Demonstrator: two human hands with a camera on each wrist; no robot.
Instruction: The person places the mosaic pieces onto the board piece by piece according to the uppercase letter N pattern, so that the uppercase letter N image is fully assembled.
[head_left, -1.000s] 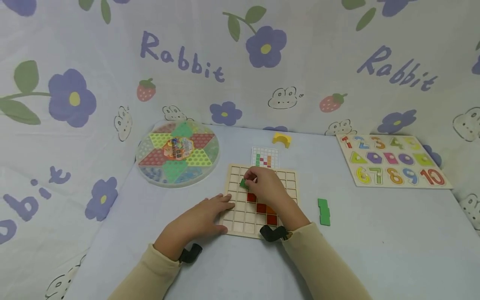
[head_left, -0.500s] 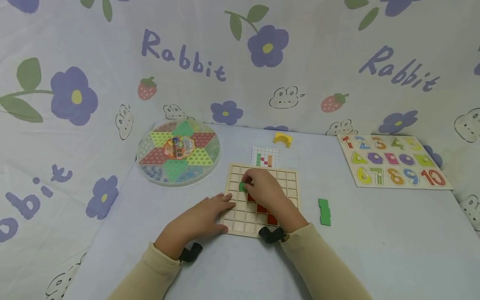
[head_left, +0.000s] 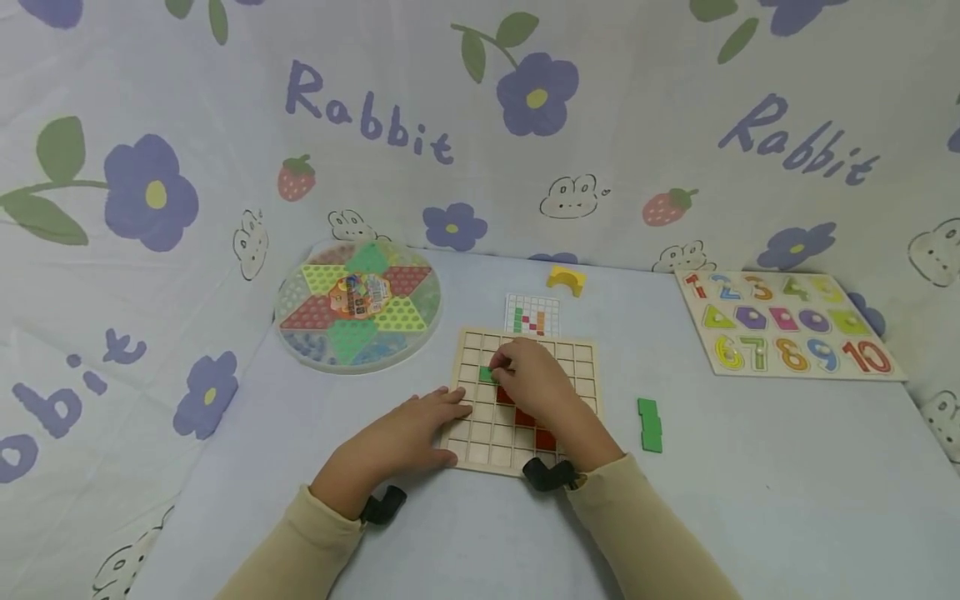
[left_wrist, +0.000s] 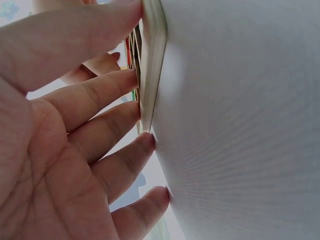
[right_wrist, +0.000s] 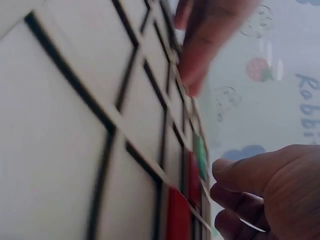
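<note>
My left hand (head_left: pixel 405 433) rests its straight fingertips on the left edge of a wooden grid board (head_left: pixel 474 454); in the left wrist view the thumb and two fingertips meet the board's rim (left_wrist: pixel 152 60). My right hand (head_left: pixel 536 379) hovers low over the board, its fingers loosely bent. Beside its fingertips a green tile (head_left: pixel 486 374) lies flat in a cell. The right wrist view shows a small gap between the thumb and that green tile (right_wrist: pixel 201 156). Red tiles (head_left: pixel 545 439) run diagonally below the right hand, which partly hides them.
Right of the board lies a stepped green piece (head_left: pixel 649 425). Behind it are a grid pattern card (head_left: pixel 532 314) and a yellow arch block (head_left: pixel 566 280). A round Chinese checkers board (head_left: pixel 360 307) stands back left, a number puzzle board (head_left: pixel 787 325) back right.
The green tile has gone from tilted in my right fingers to flat in its cell. My right fingertips have shifted slightly right, off the tile. The left hand stays put.
</note>
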